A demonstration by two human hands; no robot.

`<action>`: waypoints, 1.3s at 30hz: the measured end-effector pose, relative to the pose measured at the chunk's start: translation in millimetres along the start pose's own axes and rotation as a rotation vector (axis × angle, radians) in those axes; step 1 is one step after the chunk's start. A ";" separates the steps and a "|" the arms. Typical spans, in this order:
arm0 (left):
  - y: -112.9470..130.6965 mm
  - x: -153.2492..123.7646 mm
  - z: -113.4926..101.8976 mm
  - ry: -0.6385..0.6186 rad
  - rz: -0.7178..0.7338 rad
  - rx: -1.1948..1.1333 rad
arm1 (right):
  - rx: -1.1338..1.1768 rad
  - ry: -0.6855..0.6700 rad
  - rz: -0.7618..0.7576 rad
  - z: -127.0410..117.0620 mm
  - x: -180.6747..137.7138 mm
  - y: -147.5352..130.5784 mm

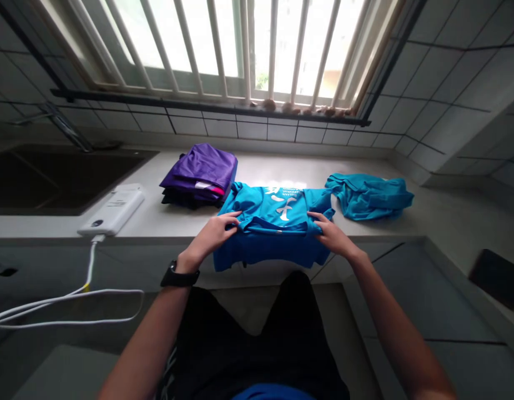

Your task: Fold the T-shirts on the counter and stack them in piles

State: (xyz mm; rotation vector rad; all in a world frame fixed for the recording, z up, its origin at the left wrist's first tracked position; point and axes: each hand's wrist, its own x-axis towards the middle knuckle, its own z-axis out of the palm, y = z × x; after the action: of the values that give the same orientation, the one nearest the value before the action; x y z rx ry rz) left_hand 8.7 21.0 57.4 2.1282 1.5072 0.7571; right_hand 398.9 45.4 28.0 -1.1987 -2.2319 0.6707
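Observation:
A blue T-shirt (277,244) with white lettering lies at the counter's front edge, its neckline towards me and its lower part hanging over the edge. My left hand (215,233) pinches the fabric near the left shoulder, thumb and fingers closed on it. At the opposite shoulder, my right hand (334,236) is closed on the cloth in the same way. Behind my left hand sits a folded purple garment (202,166) on top of darker cloth. Crumpled teal cloth (369,195) rests to the right of the T-shirt, apart from it.
On the left a white power strip (113,210) with a white cable (92,261) lies beside a dark sink (52,183) with a tap (67,128). A barred window (248,50) is behind the white counter (277,156). At right is a dark flat object (496,278).

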 end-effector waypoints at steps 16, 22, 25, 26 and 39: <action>-10.5 111.8 8.3 0.069 -0.077 0.124 | -0.103 0.092 0.075 -20.5 120.3 52.1; 15.2 127.6 -2.1 0.302 -0.055 0.110 | -0.115 0.213 0.079 -37.9 156.4 16.8; 20.5 93.9 -15.7 0.397 0.030 0.092 | -0.088 0.283 -0.069 -40.1 118.4 5.2; 20.7 78.7 -18.4 0.398 0.050 0.094 | -0.082 0.265 -0.097 -39.3 99.9 5.1; 3.2 -9.4 -2.7 0.260 0.105 0.359 | -0.301 0.231 -0.004 -33.7 3.1 26.2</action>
State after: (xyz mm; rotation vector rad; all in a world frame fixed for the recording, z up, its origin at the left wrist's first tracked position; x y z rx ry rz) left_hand 6.8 11.2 59.6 2.4633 1.7902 0.8834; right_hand 434.7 66.8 37.1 -1.3381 -2.1872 0.1843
